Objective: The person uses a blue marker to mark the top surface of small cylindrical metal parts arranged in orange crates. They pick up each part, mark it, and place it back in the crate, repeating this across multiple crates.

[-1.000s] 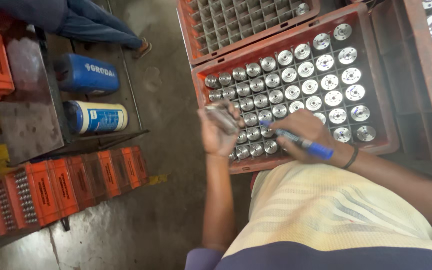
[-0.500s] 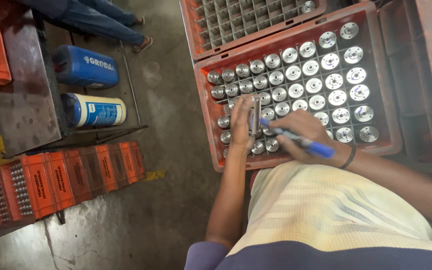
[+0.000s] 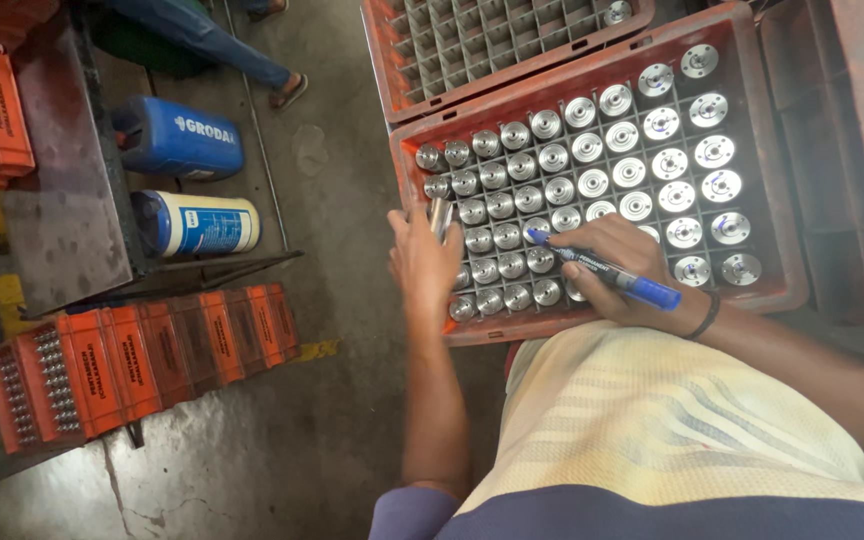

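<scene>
A red plastic crate (image 3: 767, 290) holds rows of round silver metal parts (image 3: 592, 185) in a grid. My left hand (image 3: 422, 262) grips one long silver metal part (image 3: 440, 216) upright at the crate's near-left corner. My right hand (image 3: 617, 265) rests on the parts at the crate's near edge and holds a blue marker pen (image 3: 607, 272), its tip pointing left onto a part. A dark band circles my right wrist (image 3: 707, 315).
A second red crate (image 3: 392, 75) with mostly bare grid cells lies behind. More crates stand at right (image 3: 852, 150). On the left, a blue canister (image 3: 177, 140) and a white one (image 3: 202, 222) lie on a metal shelf; orange trays (image 3: 132, 360) stand below. Another person's legs (image 3: 212, 45) show at top.
My left hand has moved left along the crate's near-left corner, turning the silver part more upright. The right hand with the marker stays almost in place. The view has shifted slightly.
</scene>
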